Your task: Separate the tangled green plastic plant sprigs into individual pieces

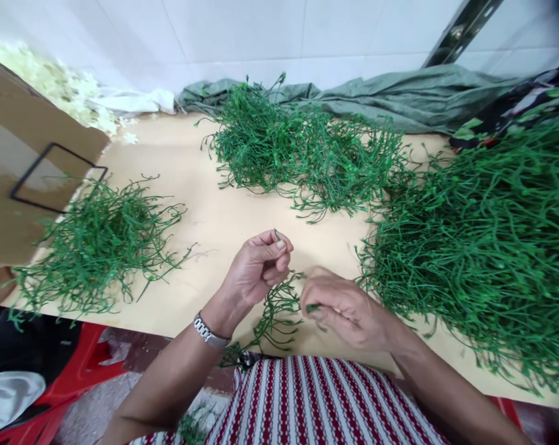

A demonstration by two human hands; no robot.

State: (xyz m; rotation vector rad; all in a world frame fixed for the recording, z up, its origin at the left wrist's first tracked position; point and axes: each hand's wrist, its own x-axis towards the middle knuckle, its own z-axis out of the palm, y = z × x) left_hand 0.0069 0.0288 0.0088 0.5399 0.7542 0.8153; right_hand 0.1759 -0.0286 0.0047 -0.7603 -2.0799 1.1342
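My left hand [261, 266] is closed above the table near its front edge, thumb and forefinger pinching a thin green stem [276, 235] whose tip sticks up. Just to the right, my right hand [347, 309] is curled shut around a short green stem piece [312, 307]; its fingers are slightly blurred. Between and below the hands lie loose green plastic-looking stems [279, 312], partly hidden by the left hand. A large heap of green stems [488, 247] is close to my right hand. The two hands are apart.
Another green heap [302, 148] lies at the back, a smaller one [98, 241] at the left. A cardboard box [33, 130] with a black wire frame [26, 172] stands left. Pale flowers [61, 86] and a green cloth [400, 99] line the wall. Red stools show below the table.
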